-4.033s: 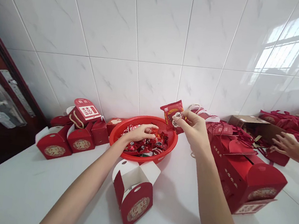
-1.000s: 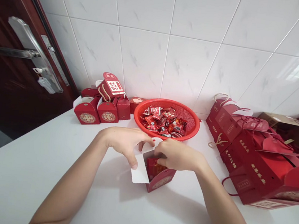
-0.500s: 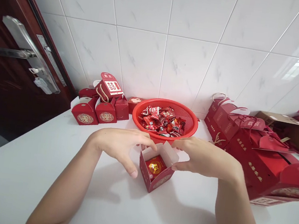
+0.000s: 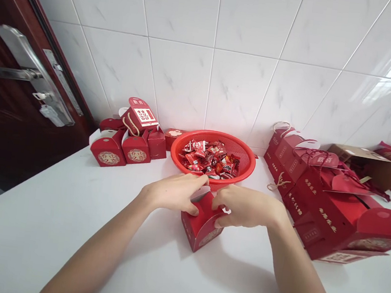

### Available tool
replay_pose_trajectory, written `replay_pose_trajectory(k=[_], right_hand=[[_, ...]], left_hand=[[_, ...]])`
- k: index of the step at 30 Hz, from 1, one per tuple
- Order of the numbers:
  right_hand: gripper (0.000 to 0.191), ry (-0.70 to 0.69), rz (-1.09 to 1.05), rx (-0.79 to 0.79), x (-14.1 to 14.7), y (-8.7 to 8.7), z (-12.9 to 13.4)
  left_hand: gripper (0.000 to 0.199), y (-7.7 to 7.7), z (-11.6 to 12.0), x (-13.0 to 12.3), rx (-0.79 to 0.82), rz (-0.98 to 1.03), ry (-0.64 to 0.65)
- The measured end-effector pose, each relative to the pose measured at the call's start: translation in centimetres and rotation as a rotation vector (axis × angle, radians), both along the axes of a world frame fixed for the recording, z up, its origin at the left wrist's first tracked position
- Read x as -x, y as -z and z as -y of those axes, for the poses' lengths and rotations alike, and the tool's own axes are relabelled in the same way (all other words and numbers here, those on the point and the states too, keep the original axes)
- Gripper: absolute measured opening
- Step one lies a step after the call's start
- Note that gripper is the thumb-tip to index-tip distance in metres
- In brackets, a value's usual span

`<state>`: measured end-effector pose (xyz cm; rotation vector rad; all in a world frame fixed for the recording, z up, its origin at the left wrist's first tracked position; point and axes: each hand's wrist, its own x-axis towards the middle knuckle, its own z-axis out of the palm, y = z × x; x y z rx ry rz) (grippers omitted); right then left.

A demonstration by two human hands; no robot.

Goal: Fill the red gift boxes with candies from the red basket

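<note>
Just in front of the round red plastic basket (image 4: pixel 247 163), on the smooth white table (image 4: pixel 64 225), sits a small red cardboard box (image 4: pixel 201 230). The left hand (image 4: pixel 172 192) has its grip closed on the box's left side, thumb on the red top flap. The right hand (image 4: pixel 249 206) has its grip curled round the right edge; its exact hold on the flaps is partly hidden.

The thin card could crease if the thumbs press too hard, or the flaps could jam if they sit out of line. Uneven pressure might slide the box into the basket.

The box is folded card with an arched front panel and a round gold emblem; a flap shows a pale inner face. The basket's wall is perforated mesh around glossy, crinkled candy packets (image 4: pixel 208 157).
</note>
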<state>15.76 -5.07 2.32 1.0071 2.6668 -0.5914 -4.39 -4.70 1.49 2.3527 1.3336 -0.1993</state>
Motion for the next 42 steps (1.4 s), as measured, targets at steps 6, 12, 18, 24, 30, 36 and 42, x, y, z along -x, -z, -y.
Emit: replay_pose_trajectory(k=[6,12,18,24,30,36,42], right_hand=[[0.027,0.153,0.077,-0.086,0.4,0.3,-0.5],[0.029,0.199,0.078,-0.045,0.9,1.0,-1.0],[0.033,0.215,0.001,-0.033,1.3,0.7,0.1],[0.064,0.191,0.056,-0.067,2.9,1.7,1.6],[0.064,0.171,0.060,-0.238,4.8,2.8,2.3],[0.072,0.056,0.074,-0.357,3.6,1.8,4.0],[0.076,0.003,-0.110,-0.554,-4.0,-5.0,8.3]], left_hand=[[0.024,-0.1,0.0,0.4,0.070,0.054,0.103],[0.017,-0.3,0.0,0.7,0.172,0.086,0.147],[0.034,0.0,0.4,-0.2,0.160,0.036,0.065],[0.025,0.5,1.0,-1.1,0.241,0.169,0.057],[0.020,-0.3,0.6,0.5,0.180,0.139,0.053],[0.029,-0.8,-1.6,3.0,-0.045,0.411,-0.005],[0.045,1.7,-4.6,2.8,-0.248,0.488,-0.058]])
